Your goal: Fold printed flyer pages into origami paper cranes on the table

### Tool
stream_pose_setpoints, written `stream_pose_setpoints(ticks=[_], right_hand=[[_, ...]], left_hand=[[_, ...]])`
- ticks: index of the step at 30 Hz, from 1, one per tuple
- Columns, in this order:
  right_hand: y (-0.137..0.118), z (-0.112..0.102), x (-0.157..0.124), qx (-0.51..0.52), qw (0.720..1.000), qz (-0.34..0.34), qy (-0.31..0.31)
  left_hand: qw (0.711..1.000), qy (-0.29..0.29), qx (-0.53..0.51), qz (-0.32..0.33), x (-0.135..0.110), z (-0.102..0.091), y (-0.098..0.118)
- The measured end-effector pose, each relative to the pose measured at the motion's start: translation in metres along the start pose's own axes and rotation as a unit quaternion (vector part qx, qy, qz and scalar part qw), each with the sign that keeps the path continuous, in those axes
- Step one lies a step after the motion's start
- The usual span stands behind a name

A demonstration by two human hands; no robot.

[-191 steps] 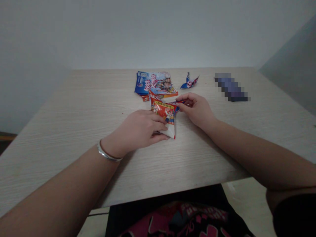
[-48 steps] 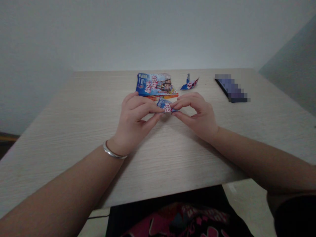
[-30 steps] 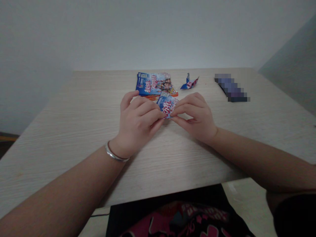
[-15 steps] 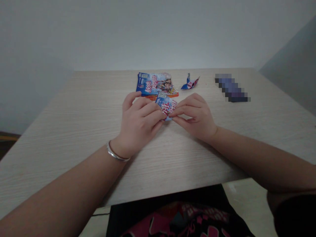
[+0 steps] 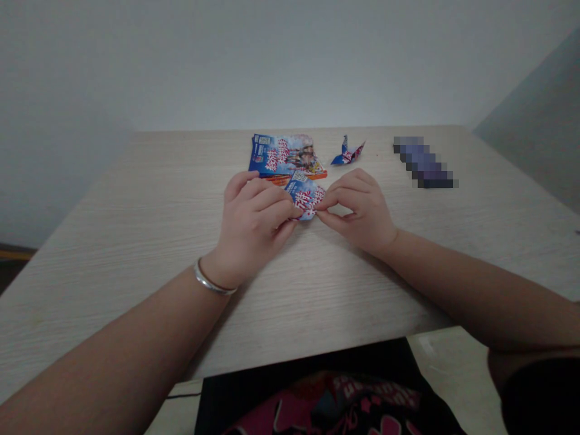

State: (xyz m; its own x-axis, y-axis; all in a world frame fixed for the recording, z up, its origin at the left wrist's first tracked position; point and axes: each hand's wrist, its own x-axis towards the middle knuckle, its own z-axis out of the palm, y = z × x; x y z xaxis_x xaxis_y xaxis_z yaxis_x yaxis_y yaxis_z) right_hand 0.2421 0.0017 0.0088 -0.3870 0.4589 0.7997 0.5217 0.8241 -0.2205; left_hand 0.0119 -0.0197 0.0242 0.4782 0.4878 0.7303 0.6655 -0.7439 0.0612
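Observation:
Between my hands lies a small folded sheet of printed paper (image 5: 302, 192), blue with red and white lettering and a square code at its top corner. My left hand (image 5: 258, 211) grips the paper's left side, fingers on top and thumb at the lower edge. My right hand (image 5: 357, 208) pinches its right lower corner between thumb and forefinger. Just beyond the paper is a stack of similar printed leaflets (image 5: 283, 154). To the right of that stack sits a folded paper crane (image 5: 348, 152) of the same print. The underside of the held paper is hidden.
A pale wood-grain table (image 5: 136, 241) meets a plain wall (image 5: 290, 60) at its far edge. Toward the back right lies a dark, flat object (image 5: 426, 163), blurred by pixels. A silver bangle (image 5: 212, 281) is on my left wrist.
My fingertips have drawn slightly apart along the paper's lower edge, showing more of its print. The right fingers now pinch nearer the corner. The stack and the crane stay put.

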Motion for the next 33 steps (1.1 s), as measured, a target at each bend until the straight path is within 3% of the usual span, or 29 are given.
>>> stream_pose_setpoints(ticks=[18,23,25,28,31,33], right_hand=[[0.01,-0.001,-0.003,0.01,0.999,0.026,-0.04],[0.028,0.006,-0.014,0.089,0.99,0.097,-0.054],[0.034,0.011,-0.017,0.157,0.967,0.192,-0.053],[0.037,0.015,-0.018,0.315,0.889,0.32,-0.088],[0.036,0.015,-0.015,0.425,0.809,0.393,-0.098],[0.037,0.013,-0.013,0.467,0.775,0.42,-0.07]], left_hand=[[0.999,-0.023,-0.026,0.017,0.002,0.0,-0.007],[0.998,0.0,-0.036,0.045,-0.001,0.004,-0.015],[0.997,0.016,-0.029,0.064,-0.001,0.004,-0.017],[0.993,0.047,0.007,0.111,0.001,0.004,-0.016],[0.988,0.069,0.025,0.136,0.002,0.001,-0.012],[0.994,0.055,0.017,0.097,0.0,0.0,-0.01]])
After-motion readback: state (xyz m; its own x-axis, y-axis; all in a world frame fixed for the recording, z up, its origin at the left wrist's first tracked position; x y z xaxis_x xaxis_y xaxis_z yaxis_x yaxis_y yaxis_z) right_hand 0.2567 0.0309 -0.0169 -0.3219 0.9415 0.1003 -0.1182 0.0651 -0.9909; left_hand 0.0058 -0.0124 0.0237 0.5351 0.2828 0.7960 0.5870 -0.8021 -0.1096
